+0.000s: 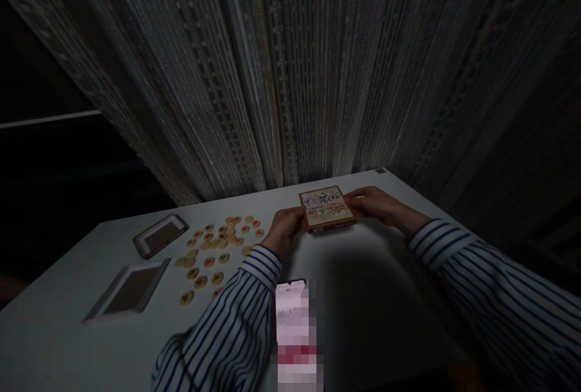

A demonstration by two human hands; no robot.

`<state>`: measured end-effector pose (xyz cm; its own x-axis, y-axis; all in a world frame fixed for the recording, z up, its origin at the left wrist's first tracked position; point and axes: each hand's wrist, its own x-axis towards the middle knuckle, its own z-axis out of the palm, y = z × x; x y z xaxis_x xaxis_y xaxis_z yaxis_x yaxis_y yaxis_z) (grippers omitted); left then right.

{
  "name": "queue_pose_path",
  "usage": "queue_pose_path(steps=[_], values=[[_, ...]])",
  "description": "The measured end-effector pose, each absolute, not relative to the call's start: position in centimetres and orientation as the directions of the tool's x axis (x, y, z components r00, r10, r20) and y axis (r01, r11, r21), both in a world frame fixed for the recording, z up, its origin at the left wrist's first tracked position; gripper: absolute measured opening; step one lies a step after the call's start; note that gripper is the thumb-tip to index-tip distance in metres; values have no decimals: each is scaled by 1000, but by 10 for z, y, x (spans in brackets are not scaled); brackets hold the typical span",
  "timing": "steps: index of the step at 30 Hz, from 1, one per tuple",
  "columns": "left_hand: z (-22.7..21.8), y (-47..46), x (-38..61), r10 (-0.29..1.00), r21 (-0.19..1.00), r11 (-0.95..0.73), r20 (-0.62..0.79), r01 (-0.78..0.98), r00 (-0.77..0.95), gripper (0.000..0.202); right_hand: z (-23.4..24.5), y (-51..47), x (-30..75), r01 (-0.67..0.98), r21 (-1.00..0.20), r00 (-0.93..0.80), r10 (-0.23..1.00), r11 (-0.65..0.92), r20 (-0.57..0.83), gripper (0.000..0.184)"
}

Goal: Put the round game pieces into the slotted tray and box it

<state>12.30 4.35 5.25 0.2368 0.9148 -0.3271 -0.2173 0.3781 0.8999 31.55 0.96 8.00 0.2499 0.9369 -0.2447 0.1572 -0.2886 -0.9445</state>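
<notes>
Clasping a game box (327, 208) two-handed

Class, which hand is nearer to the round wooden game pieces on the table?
Left. The left hand holds the near side of the game box, just beside the round wooden game pieces. The right hand holds the box's opposite side, farther from them.

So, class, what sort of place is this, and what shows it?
Probably a dim room used for a table game: round wooden game pieces lie on a white table, a printed game box sits between the left hand and right hand, and a long pleated curtain hangs behind.
</notes>
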Motion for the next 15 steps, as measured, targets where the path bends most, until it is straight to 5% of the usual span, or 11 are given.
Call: queue_pose_path(steps=[15], values=[[37, 71, 164, 911, 894, 393, -348, -214, 219, 13, 62, 38, 359, 142, -933, 229, 928, -330, -294, 5]])
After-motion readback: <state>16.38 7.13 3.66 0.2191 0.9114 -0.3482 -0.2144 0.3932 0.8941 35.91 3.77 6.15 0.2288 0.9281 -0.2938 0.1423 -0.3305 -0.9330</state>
